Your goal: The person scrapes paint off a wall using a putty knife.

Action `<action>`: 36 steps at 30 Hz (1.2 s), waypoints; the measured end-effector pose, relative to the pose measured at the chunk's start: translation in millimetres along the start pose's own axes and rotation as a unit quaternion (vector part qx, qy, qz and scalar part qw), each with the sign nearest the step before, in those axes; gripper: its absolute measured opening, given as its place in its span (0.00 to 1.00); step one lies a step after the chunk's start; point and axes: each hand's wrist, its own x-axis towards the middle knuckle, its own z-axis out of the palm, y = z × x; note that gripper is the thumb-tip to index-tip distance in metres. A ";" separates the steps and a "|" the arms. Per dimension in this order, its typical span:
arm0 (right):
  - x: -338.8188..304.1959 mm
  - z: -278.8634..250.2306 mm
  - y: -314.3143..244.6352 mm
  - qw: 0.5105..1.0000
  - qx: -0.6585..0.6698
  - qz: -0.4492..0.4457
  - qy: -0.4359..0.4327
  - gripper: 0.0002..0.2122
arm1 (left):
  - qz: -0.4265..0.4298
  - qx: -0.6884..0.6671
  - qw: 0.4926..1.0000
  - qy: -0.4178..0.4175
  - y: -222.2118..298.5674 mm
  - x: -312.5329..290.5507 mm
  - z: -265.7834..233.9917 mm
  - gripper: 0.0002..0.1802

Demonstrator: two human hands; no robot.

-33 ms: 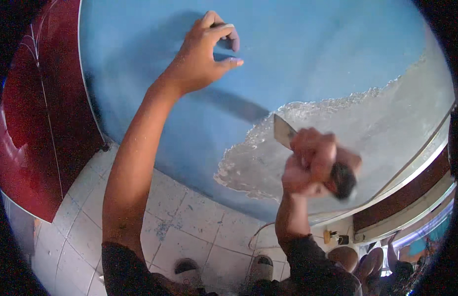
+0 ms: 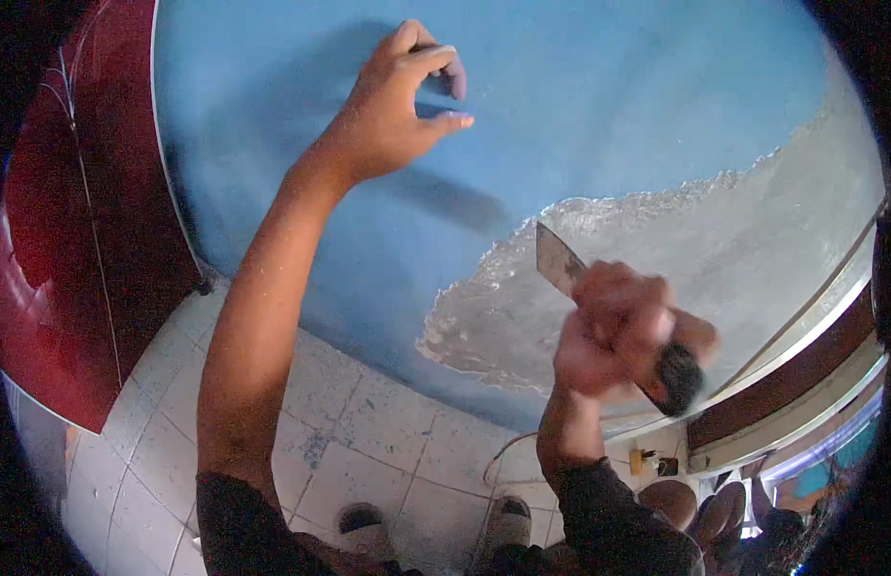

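Observation:
My right hand [image 2: 618, 331], somewhat blurred, is wrapped round the handle of a scraper [image 2: 558, 261] with a flat metal blade and a dark handle end. The blade's tip points up and left, at the ragged edge between the blue paint [image 2: 599, 115] and the bared grey wall patch [image 2: 657, 240]. Whether it touches the wall I cannot tell. Higher up on the left, my left hand [image 2: 397, 106] is at the blue wall, its fingers curved and apart from the thumb. Nothing shows between them.
A dark red panel [image 2: 57, 250] stands at the left. Below is a white tiled floor [image 2: 354, 461] with blue paint specks, and my shoes [image 2: 364, 528] are on it. A pale frame [image 2: 801, 331] borders the wall at right. A person [image 2: 724, 509] is partly visible at lower right.
My right hand and the scraper have moved slightly down and to the right. My left hand stays in the same place.

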 end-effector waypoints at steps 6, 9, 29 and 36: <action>-9.9 4.8 37.5 0.993 -0.100 -0.033 -0.046 0.07 | -0.002 0.033 0.999 -0.006 -1.3 1.1 1.5 0.18; -12.1 7.1 34.0 0.989 -0.097 -0.068 -0.090 0.08 | 0.004 0.006 1.000 0.003 -1.5 -0.6 2.5 0.19; -15.4 -3.0 21.4 0.989 -0.050 0.132 -0.046 0.17 | -0.008 0.023 1.000 0.000 7.3 0.1 -3.2 0.17; -5.1 7.4 -9.4 0.986 0.087 0.136 0.040 0.20 | 0.018 0.024 1.000 0.006 2.5 2.5 1.4 0.18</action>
